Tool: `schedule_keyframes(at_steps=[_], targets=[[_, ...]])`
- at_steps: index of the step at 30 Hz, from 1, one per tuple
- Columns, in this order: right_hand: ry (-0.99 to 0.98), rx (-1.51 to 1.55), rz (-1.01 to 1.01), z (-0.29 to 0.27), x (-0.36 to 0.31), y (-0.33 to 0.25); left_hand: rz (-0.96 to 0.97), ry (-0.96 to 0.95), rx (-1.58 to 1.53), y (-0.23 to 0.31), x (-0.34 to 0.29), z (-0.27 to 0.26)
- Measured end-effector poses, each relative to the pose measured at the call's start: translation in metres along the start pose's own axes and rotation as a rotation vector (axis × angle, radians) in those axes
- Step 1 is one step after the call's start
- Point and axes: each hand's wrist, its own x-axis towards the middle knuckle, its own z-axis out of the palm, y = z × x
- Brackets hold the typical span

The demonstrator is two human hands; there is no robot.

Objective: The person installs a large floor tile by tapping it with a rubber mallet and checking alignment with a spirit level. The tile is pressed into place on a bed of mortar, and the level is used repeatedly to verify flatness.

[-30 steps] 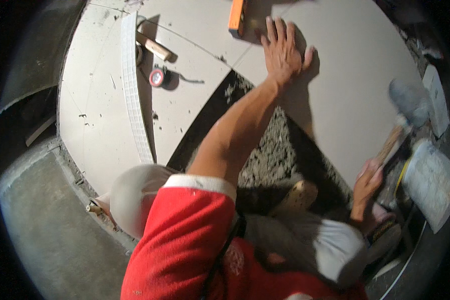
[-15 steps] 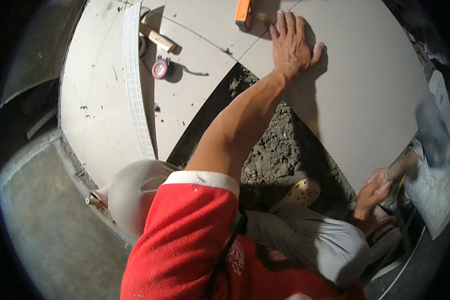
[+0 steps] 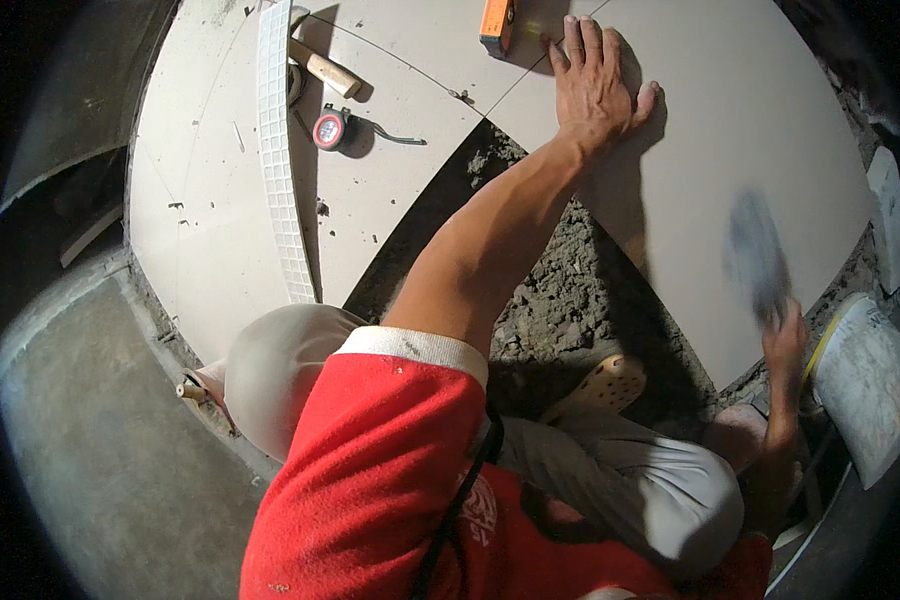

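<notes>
My left hand [image 3: 595,100] lies flat, fingers spread, on the large pale tile [image 3: 710,130] at the right. Its little-finger side is near the end of an orange spirit level [image 3: 497,28], and the two stay apart. At the lower right, my right hand [image 3: 785,335] grips a grey, flat-looking tool [image 3: 755,245] by its near end. Motion smears the tool, so its exact kind cannot be made out; it is over the right part of the tile. Under my left forearm, a triangular bed of crumbly grey mortar [image 3: 560,290] shows between the tiles.
On the left tile [image 3: 180,260] lie a white gridded strip [image 3: 275,150], a wooden-handled tool [image 3: 327,70] and a round red-rimmed gadget [image 3: 330,128] with a dark strap. A whitish bucket [image 3: 863,390] sits at the right. My holed sandal [image 3: 610,388] rests by the mortar.
My right hand and the blurred grey tool have swung up and left from beside the bucket to over the tile. My left hand stays flat on the tile.
</notes>
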Motion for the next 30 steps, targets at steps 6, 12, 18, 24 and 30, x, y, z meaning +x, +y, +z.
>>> schedule_keyframes(at_steps=[6,12,18,24,30], targets=[[0.556,0.003,-0.077,-0.026,0.045,0.021,0.034,0.023,0.047,-0.001,0.007,0.000],[0.058,-0.185,-0.051,-0.002,0.062,0.040,0.002,-0.013,0.035,0.000,0.001,0.002],[0.456,-0.052,0.225,-0.004,0.036,0.025,-0.031,-0.042,-0.056,0.005,-0.001,-0.009],[0.338,0.692,0.266,0.037,-0.013,-0.050,0.131,-0.158,0.219,0.009,0.020,-0.012],[0.505,1.610,0.648,-0.011,0.011,-0.115,0.116,-0.187,0.251,0.005,0.046,-0.006]])
